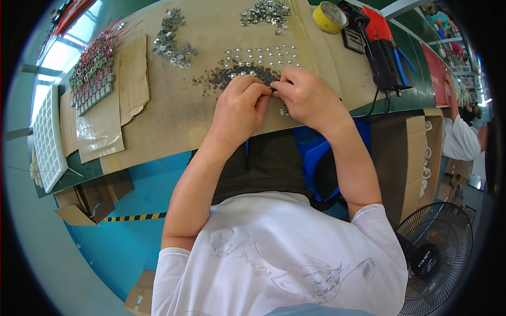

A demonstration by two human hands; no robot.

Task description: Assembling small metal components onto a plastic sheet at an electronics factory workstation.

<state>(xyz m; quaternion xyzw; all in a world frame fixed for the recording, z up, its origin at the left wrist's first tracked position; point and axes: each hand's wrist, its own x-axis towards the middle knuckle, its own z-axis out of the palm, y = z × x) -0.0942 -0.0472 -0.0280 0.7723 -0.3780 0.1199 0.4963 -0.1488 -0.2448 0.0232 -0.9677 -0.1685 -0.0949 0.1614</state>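
Note:
My left hand (241,107) and my right hand (307,96) meet over the near edge of the brown-covered bench (174,113). Both have thumb and forefinger pinched together, their tips almost touching. Whatever sits between the fingertips is too small to make out. Just beyond them spreads a dark scatter of tiny brown pieces (213,79). Behind that, small shiny metal parts (261,55) stand in rows. A few metal pieces (284,112) lie beneath my right hand, close to the bench edge.
Heaps of metal clips (174,42) and more metal parts (266,13) lie farther back. At left are wired components (95,73), cardboard (133,79) and a white grid tray (47,137). Yellow tape (330,18) and a black soldering station (386,63) stand right. A fan (435,258) is lower right.

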